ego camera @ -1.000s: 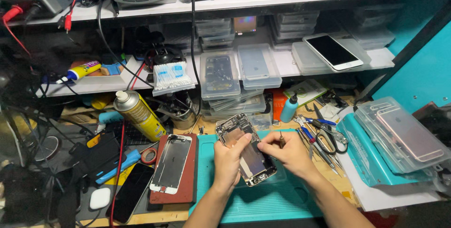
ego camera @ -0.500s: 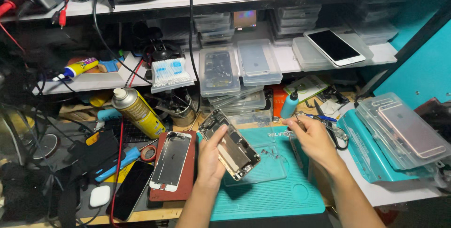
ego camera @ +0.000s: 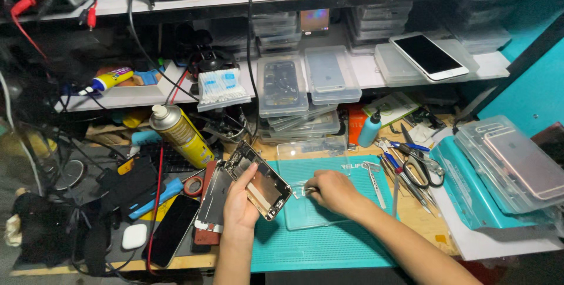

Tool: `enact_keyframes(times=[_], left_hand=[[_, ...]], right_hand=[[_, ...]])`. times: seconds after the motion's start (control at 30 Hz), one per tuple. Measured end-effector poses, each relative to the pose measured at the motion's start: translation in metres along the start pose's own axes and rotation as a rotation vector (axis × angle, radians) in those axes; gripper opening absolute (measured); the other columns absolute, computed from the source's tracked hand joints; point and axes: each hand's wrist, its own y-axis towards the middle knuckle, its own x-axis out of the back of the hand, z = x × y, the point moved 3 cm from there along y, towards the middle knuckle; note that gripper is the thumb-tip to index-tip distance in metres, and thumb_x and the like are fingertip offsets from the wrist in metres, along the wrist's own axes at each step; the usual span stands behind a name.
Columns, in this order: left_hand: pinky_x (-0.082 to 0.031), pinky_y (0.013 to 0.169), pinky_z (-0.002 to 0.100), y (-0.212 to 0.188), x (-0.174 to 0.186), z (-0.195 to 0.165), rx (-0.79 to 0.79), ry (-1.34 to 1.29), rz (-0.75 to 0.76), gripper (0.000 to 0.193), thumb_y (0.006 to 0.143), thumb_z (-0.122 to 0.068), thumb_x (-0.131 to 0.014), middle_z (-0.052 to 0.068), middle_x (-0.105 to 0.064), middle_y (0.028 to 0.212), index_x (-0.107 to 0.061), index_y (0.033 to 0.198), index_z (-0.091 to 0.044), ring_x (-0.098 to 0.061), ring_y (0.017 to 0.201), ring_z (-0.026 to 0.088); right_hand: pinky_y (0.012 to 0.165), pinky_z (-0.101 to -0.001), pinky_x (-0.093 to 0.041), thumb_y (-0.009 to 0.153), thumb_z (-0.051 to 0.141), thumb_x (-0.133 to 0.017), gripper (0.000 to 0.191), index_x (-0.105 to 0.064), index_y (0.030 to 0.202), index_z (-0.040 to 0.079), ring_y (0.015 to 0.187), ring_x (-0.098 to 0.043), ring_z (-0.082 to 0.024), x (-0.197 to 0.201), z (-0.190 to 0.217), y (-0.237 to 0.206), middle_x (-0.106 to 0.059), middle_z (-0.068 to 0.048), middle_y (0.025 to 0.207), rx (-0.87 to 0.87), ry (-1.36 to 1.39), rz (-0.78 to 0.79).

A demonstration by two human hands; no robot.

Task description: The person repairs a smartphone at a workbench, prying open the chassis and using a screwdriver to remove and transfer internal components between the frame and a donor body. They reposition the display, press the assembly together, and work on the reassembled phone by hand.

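My left hand (ego camera: 239, 203) holds an opened phone housing (ego camera: 258, 179) tilted up above the teal work mat (ego camera: 329, 244), its bare insides facing me. My right hand (ego camera: 332, 191) rests low on a clear plastic tray (ego camera: 305, 214) lying on the mat, fingertips pinched together at the tray's left part; what they pinch is too small to tell. A detached phone screen (ego camera: 212, 197) lies on a red pad just left of my left hand.
A yellow spray can (ego camera: 179, 132) stands left of the mat. Tweezers, scissors and cutters (ego camera: 405, 164) lie to the right. A black phone (ego camera: 173, 229) and white case (ego camera: 134, 236) lie at left. Clear boxes (ego camera: 282, 85) line the shelf; stacked phone trays (ego camera: 511, 162) sit at right.
My right hand went out toward the tools at the right, then came back down onto the clear tray. My left hand lifted the housing off the tray and tilted it up.
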Motion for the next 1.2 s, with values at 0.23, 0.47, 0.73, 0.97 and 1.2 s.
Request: enact_keyframes(times=[0.23, 0.47, 0.73, 0.97, 1.2], left_hand=[[-0.058, 0.077, 0.033, -0.027, 0.003, -0.033, 0.045, -0.077, 0.022, 0.014, 0.093, -0.009, -0.070, 0.006, -0.076, 0.098, -0.073, 0.106, -0.006, -0.072, 0.088, 0.019], [-0.059, 0.079, 0.039, -0.042, 0.002, -0.027, 0.139, -0.054, 0.010, 0.019, 0.089, -0.014, -0.070, 0.008, -0.076, 0.097, -0.073, 0.106, -0.006, -0.073, 0.087, 0.024], [-0.056, 0.076, 0.034, -0.042, 0.005, -0.003, 0.092, -0.039, 0.090, 0.015, 0.087, -0.011, -0.077, 0.003, -0.074, 0.094, -0.073, 0.101, -0.009, -0.070, 0.084, 0.017], [-0.056, 0.080, 0.034, -0.046, -0.006, 0.004, 0.102, -0.042, 0.120, 0.016, 0.086, -0.010, -0.076, 0.001, -0.074, 0.095, -0.072, 0.101, -0.011, -0.070, 0.088, 0.016], [-0.055, 0.077, 0.033, -0.045, -0.012, -0.004, 0.120, -0.040, 0.106, 0.013, 0.088, -0.010, -0.075, 0.002, -0.074, 0.094, -0.072, 0.101, -0.009, -0.069, 0.084, 0.016]], right_hand=[[0.078, -0.0513, -0.054, 0.081, 0.022, -0.078, 0.017, -0.076, 0.090, 0.008, 0.089, -0.067, -0.039, -0.013, 0.022, 0.013, -0.072, -0.017, 0.091, -0.104, -0.131, 0.113], [0.078, -0.0517, -0.053, 0.078, 0.021, -0.080, 0.020, -0.074, 0.089, 0.006, 0.091, -0.068, -0.039, -0.012, 0.032, -0.001, -0.073, -0.017, 0.091, -0.154, -0.048, 0.110], [0.079, -0.0515, -0.052, 0.073, 0.017, -0.079, 0.026, -0.073, 0.096, 0.006, 0.092, -0.065, -0.041, -0.010, 0.040, -0.015, -0.069, -0.017, 0.094, -0.108, -0.005, 0.048], [0.078, -0.0527, -0.052, 0.080, 0.026, -0.079, 0.022, -0.075, 0.088, 0.005, 0.091, -0.066, -0.041, -0.012, 0.042, -0.008, -0.069, -0.018, 0.094, -0.155, -0.069, 0.054], [0.078, -0.0522, -0.053, 0.081, 0.029, -0.079, 0.024, -0.076, 0.089, 0.007, 0.088, -0.068, -0.042, -0.011, 0.049, -0.002, -0.072, -0.020, 0.088, -0.230, -0.048, 0.073]])
